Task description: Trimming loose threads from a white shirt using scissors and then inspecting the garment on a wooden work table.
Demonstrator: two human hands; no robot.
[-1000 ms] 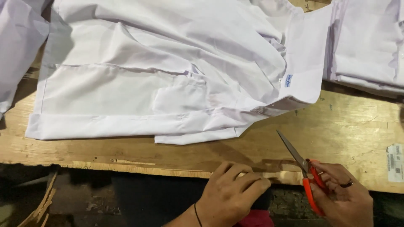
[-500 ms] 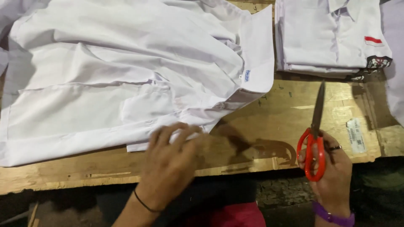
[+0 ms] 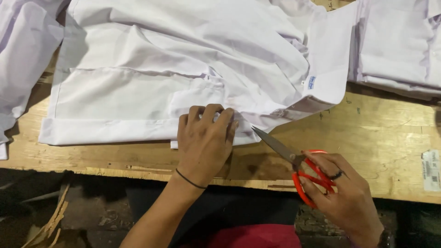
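Note:
A white shirt (image 3: 183,69) lies spread on a wooden table (image 3: 376,138), its collar with a small blue label toward the right. My left hand (image 3: 204,140) rests flat on the shirt's near edge, fingers curled over a fold of cloth by the pocket. My right hand (image 3: 342,193) grips red-handled scissors (image 3: 294,163), blades closed and pointing up-left, their tip just short of the shirt's edge beside my left hand.
A stack of folded white shirts (image 3: 399,46) sits at the back right. More white cloth (image 3: 23,59) hangs at the far left. A white sticker (image 3: 431,170) is on the table's right. Wood scraps (image 3: 50,220) lie on the dark floor below the table's front edge.
My left hand has moved from the table's front edge up onto the shirt's near edge. The scissors swung from pointing straight up to pointing up-left toward the shirt.

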